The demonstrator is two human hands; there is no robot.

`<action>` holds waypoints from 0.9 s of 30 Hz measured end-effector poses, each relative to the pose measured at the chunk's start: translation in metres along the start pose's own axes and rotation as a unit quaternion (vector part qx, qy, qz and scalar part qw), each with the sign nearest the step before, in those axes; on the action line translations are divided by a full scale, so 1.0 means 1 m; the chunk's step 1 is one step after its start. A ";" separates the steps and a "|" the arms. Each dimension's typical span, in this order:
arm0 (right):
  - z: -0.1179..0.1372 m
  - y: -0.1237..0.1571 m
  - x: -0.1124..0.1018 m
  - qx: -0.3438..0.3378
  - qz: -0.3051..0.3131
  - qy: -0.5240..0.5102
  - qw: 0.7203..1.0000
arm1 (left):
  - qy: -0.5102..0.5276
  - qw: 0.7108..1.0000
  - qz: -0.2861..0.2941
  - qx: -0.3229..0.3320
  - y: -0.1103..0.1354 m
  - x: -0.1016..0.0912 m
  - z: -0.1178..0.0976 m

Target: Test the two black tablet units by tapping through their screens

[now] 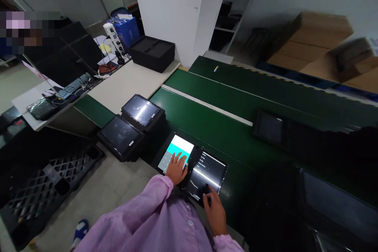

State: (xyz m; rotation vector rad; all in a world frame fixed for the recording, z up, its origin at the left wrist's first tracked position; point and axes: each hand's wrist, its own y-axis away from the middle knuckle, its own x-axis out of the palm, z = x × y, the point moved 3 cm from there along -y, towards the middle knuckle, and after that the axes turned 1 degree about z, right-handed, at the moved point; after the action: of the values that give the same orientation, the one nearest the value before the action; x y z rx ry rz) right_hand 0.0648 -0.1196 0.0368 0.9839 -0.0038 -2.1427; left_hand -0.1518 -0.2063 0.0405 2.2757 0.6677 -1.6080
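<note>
Two tablets lie side by side in front of me on a dark green conveyor table. On the left tablet (178, 142) a calculator-like screen glows white, turquoise and grey. My left hand (176, 170) rests over its lower right part with the fingers spread. White menu lines on black fill the top of the right tablet (210, 165), and a bright light streak is reflected across it. At this tablet's near right edge is my right hand (215, 210), with thumb and forefinger apart and nothing visible held; whether it touches the glass I cannot tell.
Two stacks of dark tablets, a nearer stack (119, 134) and a farther stack (140, 108), stand left. Black foam trays (153, 51) sit on the white table. More tablets (268, 126) lie right. A black pallet (44, 189) is on the floor; a person is partly visible far left.
</note>
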 end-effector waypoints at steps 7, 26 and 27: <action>-0.002 0.000 -0.007 -0.018 0.010 -0.032 0.999 | 0.022 1.000 -0.015 -0.001 0.018 -0.005 -0.003; 0.035 0.023 0.008 0.190 0.203 -0.369 0.887 | 0.035 0.987 -0.027 -0.158 0.047 -0.004 0.024; 0.030 0.026 0.008 0.170 0.210 -0.324 0.907 | 0.037 0.983 -0.026 -0.180 0.049 -0.005 0.022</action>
State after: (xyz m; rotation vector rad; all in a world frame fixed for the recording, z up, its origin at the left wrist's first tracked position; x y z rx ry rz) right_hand 0.0585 -0.1517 0.0600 0.3497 -0.8591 -1.9871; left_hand -0.1463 -0.2595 0.0355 2.0728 0.9566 -1.3031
